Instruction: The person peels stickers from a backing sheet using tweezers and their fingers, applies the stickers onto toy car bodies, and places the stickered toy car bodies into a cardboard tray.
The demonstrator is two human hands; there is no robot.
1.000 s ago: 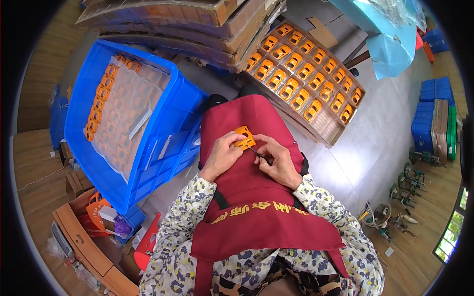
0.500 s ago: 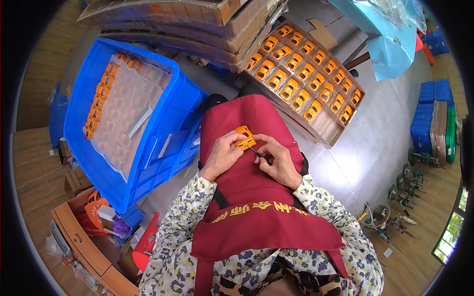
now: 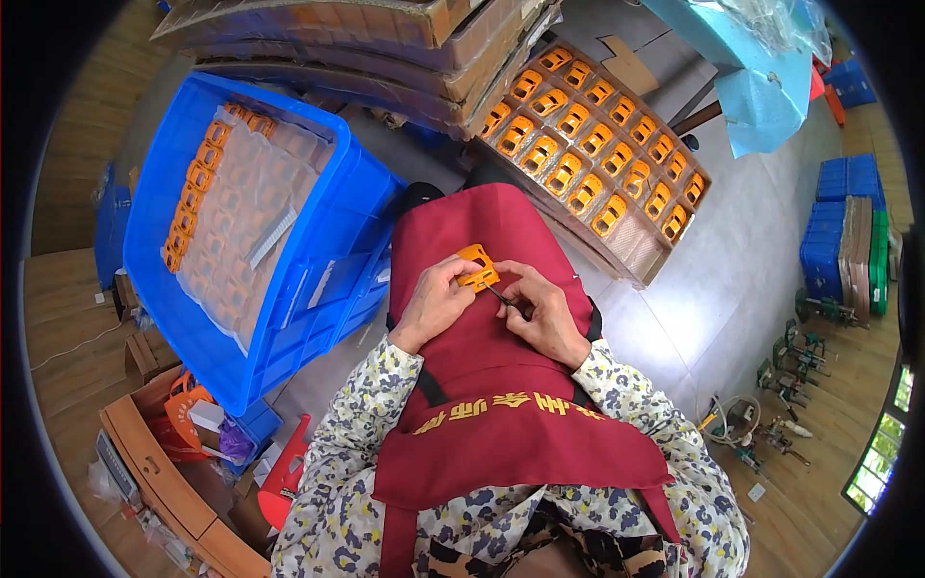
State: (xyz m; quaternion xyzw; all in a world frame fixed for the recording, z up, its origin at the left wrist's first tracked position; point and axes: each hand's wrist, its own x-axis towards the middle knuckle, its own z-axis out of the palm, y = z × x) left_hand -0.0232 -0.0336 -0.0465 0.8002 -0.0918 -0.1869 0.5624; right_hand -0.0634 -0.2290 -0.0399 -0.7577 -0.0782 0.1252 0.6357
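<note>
My left hand [image 3: 434, 303] grips an orange toy car body [image 3: 475, 270] above the dark red apron [image 3: 462, 217] on my lap. Its fingers close on the car's left side. In my right hand [image 3: 546, 323] is a slim dark pen-like tool [image 3: 500, 295], held in a pinch and slanting up to the left. The tool's tip meets or nearly meets the lower right edge of the car; contact is too small to make out. Part of the tool is hidden behind the fingers.
On the left stands a blue crate [image 3: 332, 222] holding orange car bodies under translucent sheeting. A cardboard tray [image 3: 641, 255] with rows of orange toy cars lies ahead to the right. Stacked cardboard trays [image 3: 385, 48] rise ahead; an orange-brown drawer [image 3: 159, 472] is at lower left.
</note>
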